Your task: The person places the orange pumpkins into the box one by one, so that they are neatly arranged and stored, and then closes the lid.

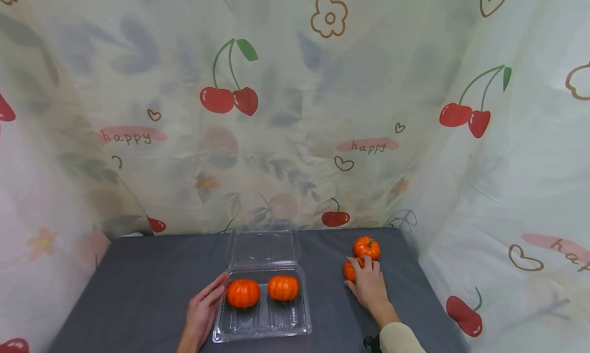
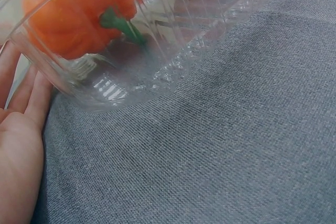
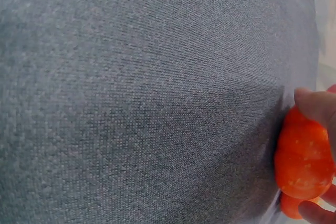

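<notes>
On the right of the table, my right hand (image 1: 370, 287) grips a small orange pumpkin (image 1: 349, 271). In the right wrist view, thumb and fingers lie on opposite sides of that pumpkin (image 3: 300, 156). Just behind it sits another orange pumpkin (image 1: 366, 247) with a green stem. My left hand (image 1: 202, 312) touches the left side of a clear plastic clamshell box (image 1: 262, 335) with straight fingers. Inside the box lie two pumpkins, one on the left (image 1: 243, 293) and one on the right (image 1: 283, 288). The left wrist view shows the nearer one's green stem (image 2: 123, 24) through the clear wall.
The box's hinged lid (image 1: 264, 246) stands raised, folded back toward the rear of the table. A dark grey cloth (image 1: 147, 286) covers the tabletop. Pale curtains (image 1: 286, 138) printed with cherries and hearts hang behind and at both sides.
</notes>
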The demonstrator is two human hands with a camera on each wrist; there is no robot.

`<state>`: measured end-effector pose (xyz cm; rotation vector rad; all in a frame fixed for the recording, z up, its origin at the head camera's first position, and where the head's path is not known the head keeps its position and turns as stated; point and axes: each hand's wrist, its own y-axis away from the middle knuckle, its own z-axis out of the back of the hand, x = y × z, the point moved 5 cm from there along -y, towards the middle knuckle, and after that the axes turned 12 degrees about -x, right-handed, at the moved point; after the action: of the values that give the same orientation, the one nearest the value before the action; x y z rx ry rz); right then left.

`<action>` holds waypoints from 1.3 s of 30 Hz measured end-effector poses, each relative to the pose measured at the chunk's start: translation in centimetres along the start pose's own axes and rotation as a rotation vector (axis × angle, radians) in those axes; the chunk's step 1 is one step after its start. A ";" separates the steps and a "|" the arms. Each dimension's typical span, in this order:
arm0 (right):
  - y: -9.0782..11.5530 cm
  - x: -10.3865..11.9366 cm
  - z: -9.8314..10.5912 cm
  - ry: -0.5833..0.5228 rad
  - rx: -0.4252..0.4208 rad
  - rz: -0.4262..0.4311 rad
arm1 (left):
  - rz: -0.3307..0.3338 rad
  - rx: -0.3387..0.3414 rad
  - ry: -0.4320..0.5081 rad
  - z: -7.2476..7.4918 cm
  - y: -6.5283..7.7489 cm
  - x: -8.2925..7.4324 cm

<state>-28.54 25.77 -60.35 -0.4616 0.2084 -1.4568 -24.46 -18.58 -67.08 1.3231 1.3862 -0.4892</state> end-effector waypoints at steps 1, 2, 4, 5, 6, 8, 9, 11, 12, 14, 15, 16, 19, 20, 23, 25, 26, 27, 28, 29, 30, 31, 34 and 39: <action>0.1 0.0 0.0 -0.003 -0.003 0.004 | -0.002 0.001 -0.001 0.0 0.0 0.0; 0.1 0.0 0.0 -0.007 -0.005 0.007 | -0.005 0.004 -0.006 0.0 0.0 0.1; 0.2 0.1 0.1 -0.014 -0.009 0.015 | -0.008 0.004 -0.003 0.0 0.0 0.1; 0.2 0.2 0.1 -0.018 -0.010 0.017 | -0.006 0.002 0.001 0.0 0.0 0.1; 0.2 0.3 0.2 -0.023 -0.011 0.019 | -0.007 0.003 0.000 -0.1 0.0 0.0; 0.1 0.4 0.3 -0.034 -0.014 0.018 | -0.005 0.003 -0.001 -0.1 0.0 0.0; 0.0 0.5 0.4 -0.041 -0.017 0.016 | -0.003 0.002 0.001 -0.1 0.0 0.0; -0.2 0.6 0.5 -0.054 -0.024 0.012 | -0.001 0.006 -0.007 -0.1 0.1 0.0; -0.3 0.7 0.6 -0.062 -0.028 0.013 | -0.001 0.006 -0.009 -0.1 0.1 -0.1; -0.4 1.0 0.7 -0.077 -0.032 0.016 | 0.002 0.005 -0.006 -0.1 0.1 -0.1; -0.5 1.1 0.8 -0.089 -0.029 0.017 | 0.002 0.005 -0.006 -0.1 0.1 -0.1; -0.6 1.3 0.9 -0.101 -0.026 0.018 | 0.000 0.003 -0.006 -0.1 0.1 -0.1; -0.8 1.8 1.2 -0.144 0.001 0.007 | -0.001 0.001 -0.002 -0.1 0.1 -0.1; -0.9 1.9 1.3 -0.159 0.011 0.003 | -0.001 0.001 -0.003 -0.1 0.1 -0.1; -1.0 2.3 1.5 -0.197 0.033 -0.004 | 0.000 0.001 -0.004 -0.1 0.1 -0.1; -1.2 2.5 1.5 -0.224 0.052 -0.018 | 0.001 0.001 -0.001 -0.1 0.1 -0.1; -1.2 2.6 1.5 -0.241 0.060 -0.030 | 0.003 -0.001 0.001 -0.1 0.1 0.0; -1.3 2.6 1.5 -0.256 0.069 -0.045 | 0.004 -0.002 0.001 -0.1 0.1 0.0; -1.4 2.6 1.5 -0.267 0.078 -0.060 | 0.005 -0.003 0.004 -0.1 0.0 0.0; -1.4 2.6 1.6 -0.282 0.084 -0.073 | 0.006 -0.003 0.005 -0.1 0.0 0.0; -1.5 2.6 1.6 -0.292 0.091 -0.081 | 0.007 -0.004 0.007 -0.1 0.0 0.0; -1.5 2.7 1.6 -0.297 0.091 -0.081 | 0.007 -0.004 0.006 -0.1 0.0 0.0; -1.6 2.9 2.0 -0.308 0.081 -0.064 | 0.010 -0.005 0.006 -0.1 0.0 0.0; -1.6 3.4 2.6 -0.344 0.075 -0.064 | 0.008 -0.004 0.015 -0.1 0.0 0.1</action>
<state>-28.58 22.83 -56.90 -0.6534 -0.1363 -1.4177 -24.50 -18.49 -67.11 1.3308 1.3932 -0.4714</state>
